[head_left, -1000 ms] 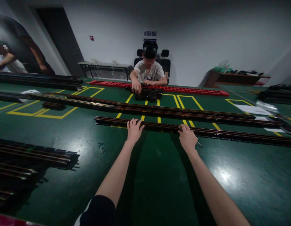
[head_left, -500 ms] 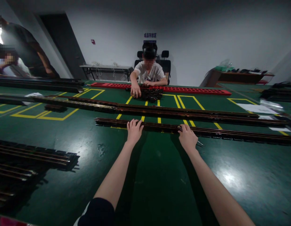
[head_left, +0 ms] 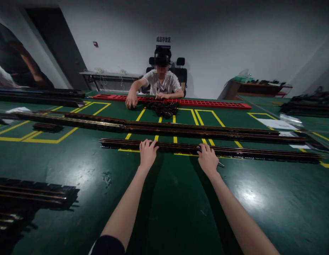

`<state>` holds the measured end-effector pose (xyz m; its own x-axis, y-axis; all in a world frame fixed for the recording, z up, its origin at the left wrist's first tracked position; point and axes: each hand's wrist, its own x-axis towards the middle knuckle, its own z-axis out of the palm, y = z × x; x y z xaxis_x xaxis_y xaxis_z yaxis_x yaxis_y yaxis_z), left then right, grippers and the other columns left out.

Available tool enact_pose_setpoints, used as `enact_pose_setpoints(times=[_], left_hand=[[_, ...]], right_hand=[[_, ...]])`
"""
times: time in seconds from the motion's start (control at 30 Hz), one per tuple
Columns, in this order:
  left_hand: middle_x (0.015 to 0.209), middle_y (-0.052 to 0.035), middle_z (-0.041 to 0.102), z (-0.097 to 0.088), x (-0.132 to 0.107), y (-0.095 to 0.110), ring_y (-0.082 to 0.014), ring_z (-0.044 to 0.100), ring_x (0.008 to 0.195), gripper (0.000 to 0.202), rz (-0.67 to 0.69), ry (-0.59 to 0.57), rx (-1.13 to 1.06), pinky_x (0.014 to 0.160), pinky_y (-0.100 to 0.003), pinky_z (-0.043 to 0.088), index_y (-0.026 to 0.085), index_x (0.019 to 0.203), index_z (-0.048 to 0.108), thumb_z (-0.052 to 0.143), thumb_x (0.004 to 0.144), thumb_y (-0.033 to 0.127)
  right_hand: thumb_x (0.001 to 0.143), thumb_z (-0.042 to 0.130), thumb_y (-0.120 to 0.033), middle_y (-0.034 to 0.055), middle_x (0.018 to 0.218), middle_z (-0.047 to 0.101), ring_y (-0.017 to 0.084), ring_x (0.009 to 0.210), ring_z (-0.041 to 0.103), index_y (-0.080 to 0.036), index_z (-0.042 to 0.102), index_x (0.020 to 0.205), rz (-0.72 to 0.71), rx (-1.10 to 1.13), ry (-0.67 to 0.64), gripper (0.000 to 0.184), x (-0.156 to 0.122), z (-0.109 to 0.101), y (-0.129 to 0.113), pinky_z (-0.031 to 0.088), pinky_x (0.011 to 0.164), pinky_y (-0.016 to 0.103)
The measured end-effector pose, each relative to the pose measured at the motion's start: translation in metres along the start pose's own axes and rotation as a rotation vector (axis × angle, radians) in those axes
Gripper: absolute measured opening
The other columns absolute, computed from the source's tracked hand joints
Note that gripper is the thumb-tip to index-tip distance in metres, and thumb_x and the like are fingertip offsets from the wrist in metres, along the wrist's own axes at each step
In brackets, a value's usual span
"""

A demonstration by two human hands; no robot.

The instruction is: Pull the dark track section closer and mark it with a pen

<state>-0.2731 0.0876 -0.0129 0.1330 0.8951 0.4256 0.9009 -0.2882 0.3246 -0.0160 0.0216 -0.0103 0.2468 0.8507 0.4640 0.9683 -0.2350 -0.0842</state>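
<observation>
A long black rail with copper-coloured strips point(head_left: 249, 151) lies across the green table in front of me. My left hand point(head_left: 148, 152) grips it near its left end, fingers curled over the far edge. Further right, my right hand point(head_left: 207, 157) presses its curled fingers on the same rail. A slim tool with a metal shaft point(head_left: 221, 164) is held in that hand; the shaft sticks out beside the palm and its kind cannot be made out. Behind this rail lie more long rails of the same sort point(head_left: 164, 129), side by side.
Opposite me sits a co-worker point(head_left: 163, 83), one hand point(head_left: 131, 101) on a small dark piece beside a pile of black parts point(head_left: 166, 108). A red slotted strip point(head_left: 215, 103) lies behind. Stacked black rails point(head_left: 34, 193) are at near left, papers point(head_left: 277, 124) at right.
The view has shifted, moving most things left. My hands keep their grip on the rail. The co-worker's outstretched hand has moved left, away from the pile of black parts.
</observation>
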Motion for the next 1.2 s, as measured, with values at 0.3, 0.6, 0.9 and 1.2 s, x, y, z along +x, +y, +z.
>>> enact_pose_setpoints(times=[0.3,0.6,0.9,1.2], left_hand=[[0.1,-0.0083,0.063,0.003,0.022,-0.003,-0.0266,0.05,0.097,0.031,0.125,-0.056,-0.083,0.091,-0.045,0.043,0.022,0.113,0.064,0.056,0.086,0.033],[0.12,-0.0098,0.058,-0.004,0.021,-0.056,-0.0231,0.048,0.117,0.029,0.105,0.039,-0.205,0.106,-0.043,0.033,0.019,0.115,0.061,0.047,0.09,0.026],[0.139,-0.0241,0.039,-0.035,0.021,-0.128,-0.0385,0.036,0.13,0.069,-0.748,0.306,-0.154,0.104,-0.054,0.03,0.011,0.134,0.044,0.064,0.077,0.045],[0.112,-0.0128,0.065,-0.024,0.032,-0.163,-0.0257,0.06,0.107,0.048,-0.725,0.286,-0.474,0.097,-0.038,0.043,0.014,0.123,0.053,0.055,0.082,0.04]], right_hand=[[0.09,0.043,-0.026,0.0065,0.122,0.061,0.024,0.083,0.05,-0.021,0.058,0.116,0.014,-0.023,0.062,0.03,0.01,0.012,0.016,0.041,0.064,0.034],[0.091,0.042,-0.028,0.0064,0.116,0.064,0.021,0.08,0.052,-0.02,0.061,0.111,-0.237,-0.101,0.055,0.029,0.02,0.012,0.041,0.039,0.063,0.031],[0.09,0.043,-0.03,0.0067,0.112,0.066,0.022,0.081,0.054,-0.021,0.061,0.112,-0.212,-0.113,0.104,0.029,0.027,0.017,0.062,0.043,0.062,0.032],[0.089,0.043,-0.029,0.0092,0.114,0.065,0.023,0.082,0.055,-0.019,0.061,0.112,-0.178,-0.04,0.108,0.031,0.026,0.021,0.08,0.045,0.069,0.036]])
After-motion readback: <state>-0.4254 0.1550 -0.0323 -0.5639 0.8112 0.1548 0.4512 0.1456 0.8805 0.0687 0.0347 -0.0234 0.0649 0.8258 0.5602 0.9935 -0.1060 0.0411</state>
